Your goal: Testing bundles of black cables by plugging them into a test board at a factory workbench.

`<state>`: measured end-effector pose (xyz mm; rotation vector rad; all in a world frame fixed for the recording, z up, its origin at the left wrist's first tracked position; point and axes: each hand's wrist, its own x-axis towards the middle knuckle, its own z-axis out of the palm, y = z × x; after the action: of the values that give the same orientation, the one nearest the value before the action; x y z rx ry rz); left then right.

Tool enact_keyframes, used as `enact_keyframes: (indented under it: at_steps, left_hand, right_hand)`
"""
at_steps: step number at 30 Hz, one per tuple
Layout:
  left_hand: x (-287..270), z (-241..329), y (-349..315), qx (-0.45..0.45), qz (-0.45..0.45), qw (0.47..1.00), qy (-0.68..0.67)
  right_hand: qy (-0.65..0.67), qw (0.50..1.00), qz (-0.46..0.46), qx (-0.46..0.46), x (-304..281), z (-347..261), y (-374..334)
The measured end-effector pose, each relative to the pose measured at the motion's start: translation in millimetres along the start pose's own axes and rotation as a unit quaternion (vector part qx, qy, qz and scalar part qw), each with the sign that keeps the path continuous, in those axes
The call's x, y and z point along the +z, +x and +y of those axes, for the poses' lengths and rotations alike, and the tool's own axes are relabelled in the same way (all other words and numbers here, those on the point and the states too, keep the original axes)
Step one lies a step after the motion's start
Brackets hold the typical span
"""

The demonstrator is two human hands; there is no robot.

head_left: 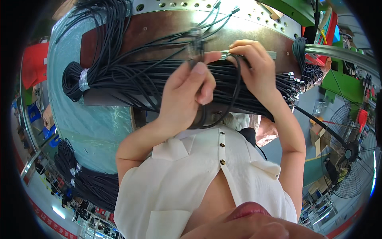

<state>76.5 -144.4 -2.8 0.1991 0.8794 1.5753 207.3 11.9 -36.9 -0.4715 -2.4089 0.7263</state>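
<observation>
My left hand (187,85) is closed round black cable ends, with blurred dark connectors (195,44) standing up out of the fist. Its index finger reaches right, to a small shiny metal connector (225,55). The fingertips of my right hand (256,63) pinch around that connector. From there a black cable (238,85) loops down and back toward my left hand. Beneath both hands lies a thick bundle of black cables (139,77), with many metal-tipped ends (293,85) at the right. Several loose cables (175,38) run up and right beyond my left hand.
A band ties the bundle's coiled left end (75,81). The brown work board (153,26) has a perforated metal strip (183,5) behind it. Another cable bundle (89,183) lies at the lower left on a plastic-covered surface (95,131). A black fan (350,153) stands at the right.
</observation>
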Motion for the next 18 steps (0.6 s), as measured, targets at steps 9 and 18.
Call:
enact_keyframes:
  at_steps: [9, 18]
  left_hand:
    - [2.3, -12.6, 8.8, -0.06, 0.02, 0.998, -0.028]
    - [2.8, -16.3, 9.6, -0.058, 0.014, 0.998, 0.006]
  right_hand:
    - [0.018, 1.0, -0.007, 0.009, 18.8, 2.9, -3.7]
    - [-0.135, 0.986, 0.009, -0.101, -9.5, -3.4, -0.3]
